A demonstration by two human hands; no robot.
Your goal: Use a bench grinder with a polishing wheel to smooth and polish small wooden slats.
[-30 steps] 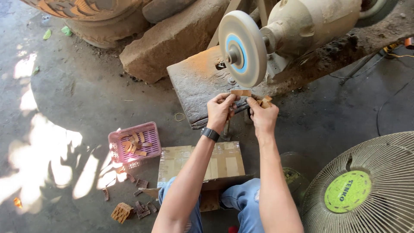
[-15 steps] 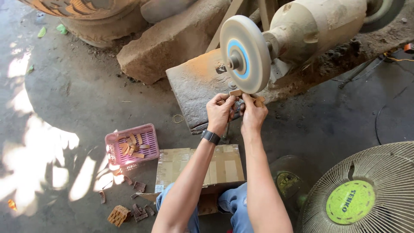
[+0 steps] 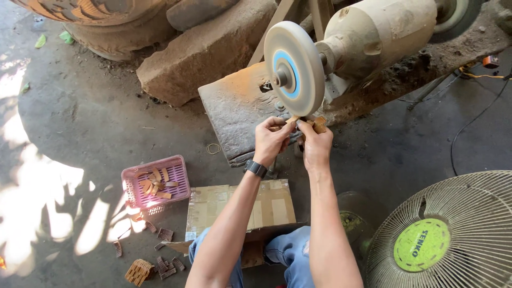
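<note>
We see both hands raised to the lower rim of the round off-white buffing wheel with a blue centre (image 3: 294,68), which sits on the shaft of a dusty cream bench motor (image 3: 381,33). The left hand (image 3: 272,140), with a dark wristwatch (image 3: 256,168), and the right hand (image 3: 314,143) are closed together on a small flat tan wooden piece (image 3: 291,120), pinching it at its ends so its edge meets the wheel. The right hand also seems to keep a second tan scrap (image 3: 319,124) tucked by its fingers. We judge the piece light, stiff and thin, easy to snatch or chip against the wheel, so it is best held firmly by both ends with fingertips off the rim. Near left, a pink plastic basket (image 3: 178,186) holds more such pieces; a flattened cardboard box (image 3: 240,205) lies near the knees, and a cream fan grille (image 3: 453,234) stands near right.
</note>
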